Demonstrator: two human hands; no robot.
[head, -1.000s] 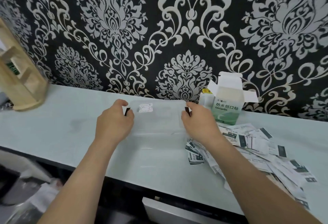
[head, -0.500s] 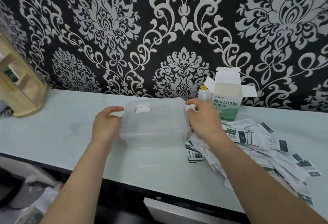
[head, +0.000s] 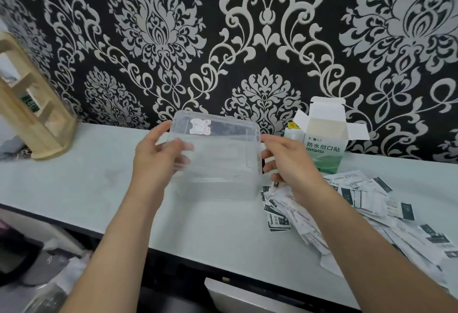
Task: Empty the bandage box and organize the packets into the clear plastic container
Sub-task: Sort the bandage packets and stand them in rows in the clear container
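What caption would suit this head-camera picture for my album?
Left hand and right hand hold the clear plastic container beside scattered bandage packets and the opened bandage box.

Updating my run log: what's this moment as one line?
left-hand grip: on lid | right-hand grip: on lid | clear container: on counter | packets: loose, right | bandage box: open

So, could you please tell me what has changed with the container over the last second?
The left hand and right hand left the sides of the clear container, now grip its lid by the edges and have raised it, tilted. The container, bandage box and loose packets stayed put on the counter.
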